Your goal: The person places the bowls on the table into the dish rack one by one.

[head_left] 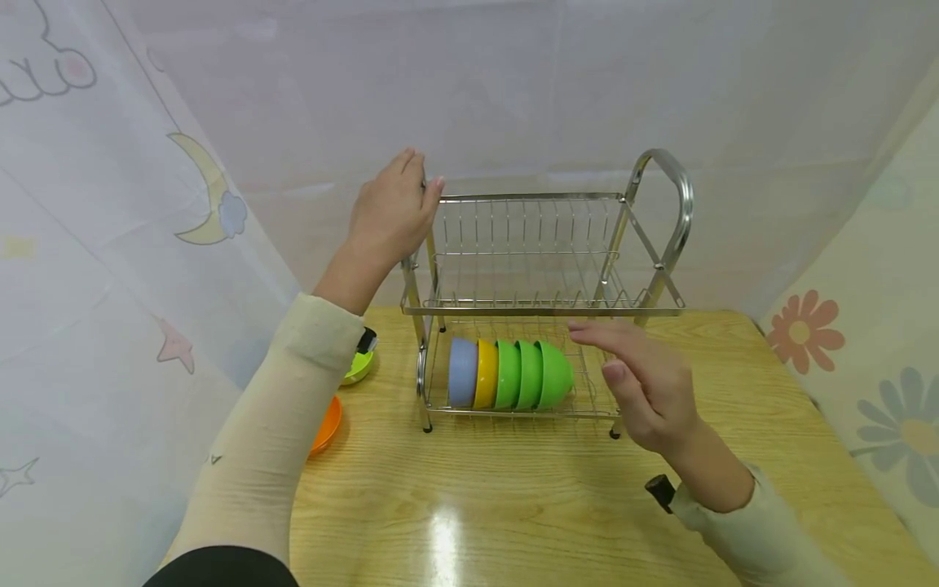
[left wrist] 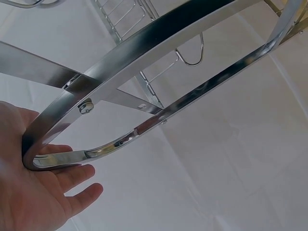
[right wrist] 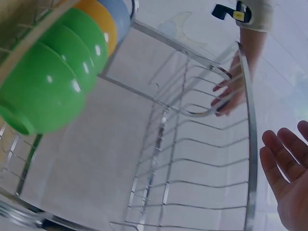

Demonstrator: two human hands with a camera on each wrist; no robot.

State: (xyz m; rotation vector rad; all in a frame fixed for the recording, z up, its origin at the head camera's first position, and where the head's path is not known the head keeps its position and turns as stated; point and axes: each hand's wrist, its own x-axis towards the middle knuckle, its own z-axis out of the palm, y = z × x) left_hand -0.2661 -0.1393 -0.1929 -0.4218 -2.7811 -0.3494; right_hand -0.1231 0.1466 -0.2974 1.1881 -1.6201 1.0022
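A two-tier metal dish rack (head_left: 543, 311) stands on the wooden table. My left hand (head_left: 392, 212) rests on the top of its left side handle; in the left wrist view the palm lies against the bend of the metal handle (left wrist: 57, 115), fingers stretched out beyond it. My right hand (head_left: 649, 387) hovers before the rack's right front, fingers extended and holding nothing. On the lower tier, a row of nested bowls lies on its side: a blue bowl (head_left: 462, 375), a yellow bowl (head_left: 486, 375) and three green bowls (head_left: 555, 377). The upper tier holds nothing.
Left of the rack, partly behind my left arm, are a lime-green bowl (head_left: 358, 372) and an orange bowl (head_left: 327, 427) on the table (head_left: 513, 497). Printed cloth hangs behind and on both sides. The right side handle (head_left: 684, 212) rises above the upper tier.
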